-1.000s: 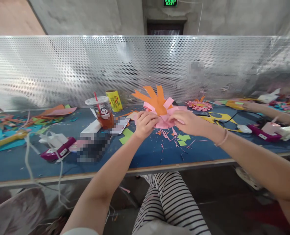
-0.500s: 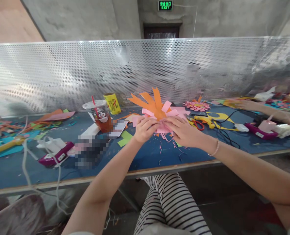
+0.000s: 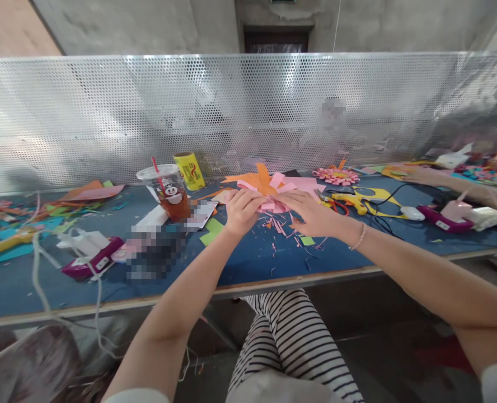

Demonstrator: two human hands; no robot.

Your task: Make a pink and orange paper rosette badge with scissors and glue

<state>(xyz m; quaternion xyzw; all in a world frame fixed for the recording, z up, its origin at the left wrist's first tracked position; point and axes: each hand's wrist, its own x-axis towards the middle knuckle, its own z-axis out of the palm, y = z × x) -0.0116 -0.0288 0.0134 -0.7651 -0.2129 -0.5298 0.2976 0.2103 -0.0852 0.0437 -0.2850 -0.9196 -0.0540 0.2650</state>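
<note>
Both hands are on a paper flower with orange strips and curled pink loops, held low over the blue table. My left hand is closed, fingers bent round its near left side. From the right, my right hand pinches the near edge, fingertips almost meeting the left ones; the thumbs and the flower's underside are hidden. Pink paper lies behind the right hand. Scissors with red handles and a yellow glue gun lie right of that hand. Pink paper shreds are scattered below.
A drink cup with a red straw and a yellow tube stand left. Purple power strips with cables lie at both sides. A finished-looking pink flower sits behind. A perforated metal screen borders the table; another person's arm reaches in at right.
The flower has tipped down and flatter, its orange strips now lower and pointing away. Both hands have stayed on it and lowered slightly toward the table. The camera view has tilted down a little.
</note>
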